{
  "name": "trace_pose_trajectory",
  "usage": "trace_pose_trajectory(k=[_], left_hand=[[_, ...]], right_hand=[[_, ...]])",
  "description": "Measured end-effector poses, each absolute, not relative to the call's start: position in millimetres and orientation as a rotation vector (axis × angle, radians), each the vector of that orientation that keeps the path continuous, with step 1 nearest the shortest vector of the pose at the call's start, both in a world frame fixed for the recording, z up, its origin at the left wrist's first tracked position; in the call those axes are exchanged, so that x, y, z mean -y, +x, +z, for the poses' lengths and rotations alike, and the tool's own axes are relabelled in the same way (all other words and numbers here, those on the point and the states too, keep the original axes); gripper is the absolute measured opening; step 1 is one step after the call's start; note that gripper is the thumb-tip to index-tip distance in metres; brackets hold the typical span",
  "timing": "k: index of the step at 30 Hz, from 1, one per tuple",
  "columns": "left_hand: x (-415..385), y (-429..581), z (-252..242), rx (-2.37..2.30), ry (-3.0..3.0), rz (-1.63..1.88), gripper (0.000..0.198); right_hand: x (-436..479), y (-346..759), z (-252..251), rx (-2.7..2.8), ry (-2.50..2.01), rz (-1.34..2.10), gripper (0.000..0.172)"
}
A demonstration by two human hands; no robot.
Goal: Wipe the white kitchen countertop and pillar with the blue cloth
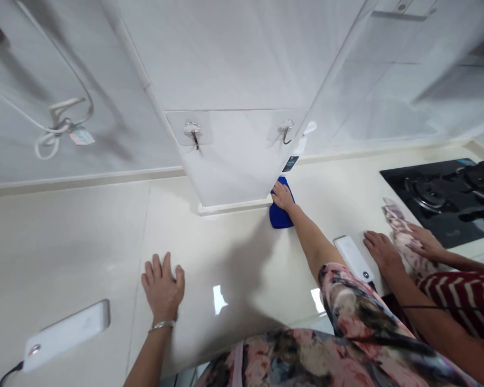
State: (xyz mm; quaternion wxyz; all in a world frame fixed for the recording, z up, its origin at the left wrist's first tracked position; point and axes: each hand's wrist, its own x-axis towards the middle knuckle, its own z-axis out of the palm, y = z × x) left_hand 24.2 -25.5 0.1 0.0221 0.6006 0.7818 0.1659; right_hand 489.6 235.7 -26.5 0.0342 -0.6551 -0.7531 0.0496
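Observation:
My left hand [161,285] rests flat on the pale countertop [210,247], its fingers spread and nothing under them that I can see; a silver bracelet circles the wrist. Stretched forward, my right hand [283,195] grips a folded blue cloth [281,217] and presses it onto the counter. The cloth lies against the right corner of the white tiled pillar [234,177]; part of it is hidden under my fingers. Just behind the cloth stands a white bottle with a dark label [291,163], partly hidden by the pillar.
White power banks lie on the counter, one at left [68,333] and one at right [353,258]. At right, a co-worker's hands [425,242] are by a patterned cloth [403,236] beside the black gas hob [447,199]. Two hooks [194,134] stick to the pillar; a white cord [64,126] hangs left.

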Motion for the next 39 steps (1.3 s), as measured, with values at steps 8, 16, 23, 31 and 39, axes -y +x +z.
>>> trace_pose_trajectory(k=[8,16,23,31,39], left_hand=[[25,26,3,-2.434,1.91,0.538,0.06],[23,25,-3,-2.412,1.97,0.629,0.061],[24,28,-4,-2.397,1.974,0.7,0.061],[27,24,-10,-2.386,1.917,0.627,0.062],[27,25,-9,-2.388,1.898,0.621,0.062]], right_hand=[[-203,483,-15,2.243,-2.006,0.172,0.064],[-110,448,-9,2.079,-2.111,0.102,0.067],[-49,415,-7,2.112,-2.058,0.158,0.066],[-48,404,6,2.126,-2.105,0.109,0.07],[-58,327,6,2.391,-1.838,0.19,0.075]])
